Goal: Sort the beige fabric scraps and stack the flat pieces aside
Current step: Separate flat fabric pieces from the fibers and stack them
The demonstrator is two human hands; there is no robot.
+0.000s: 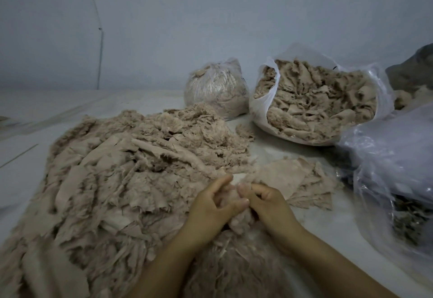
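your left hand (210, 206) and right hand (269, 204) both pinch one fuzzy scrap (230, 200), just right of the big pile (121, 175). it looks light, limp and likely to shed, so take it by its edges. bunched as it is, its long axis can't be told. the flat stack (297, 180) lies beyond your right hand.

- Pale floor surface (293, 234), running from the foreground back to the wall.
- Grey-blue wall (210, 16) behind, with a thin cord (101, 46) hanging down its left part.
- Crumpled clear plastic sheeting (393, 157) at the right edge.
- Dark grey bundle (414, 67) at far right, against the wall; its nature cannot be told.
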